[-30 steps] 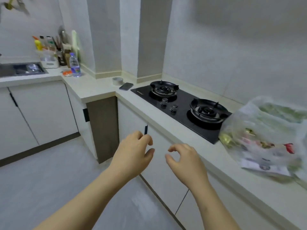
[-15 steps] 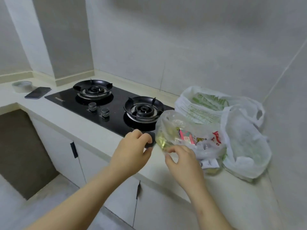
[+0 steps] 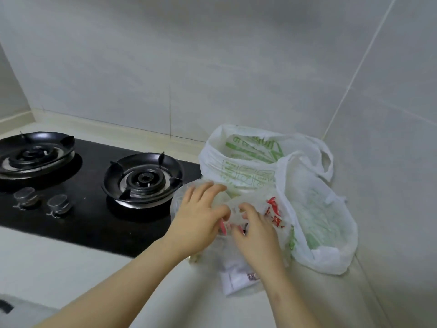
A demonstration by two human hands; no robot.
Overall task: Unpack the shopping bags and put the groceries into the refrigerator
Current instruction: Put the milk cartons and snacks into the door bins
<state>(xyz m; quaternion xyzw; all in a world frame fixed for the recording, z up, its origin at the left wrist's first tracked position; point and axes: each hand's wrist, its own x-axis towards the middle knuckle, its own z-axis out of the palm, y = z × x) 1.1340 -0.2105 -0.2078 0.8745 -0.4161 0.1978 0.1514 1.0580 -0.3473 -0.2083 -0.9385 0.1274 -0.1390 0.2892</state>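
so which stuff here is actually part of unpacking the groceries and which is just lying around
Job:
clear bag with red print, left hand on it, right hand pinching it
green-printed bag behind
white bag at the right

Lying about:
gas hob
two knobs
countertop

We see both hands on the clear bag (image 3: 274, 214), just right of the gas hob (image 3: 94, 214) on the countertop (image 3: 71, 268). Our left hand (image 3: 198, 223) lies on it with fingers spread; our right hand (image 3: 257, 235) pinches its film. A green-printed white bag (image 3: 248, 162) and a second white bag (image 3: 326, 223) fill the far right corner.
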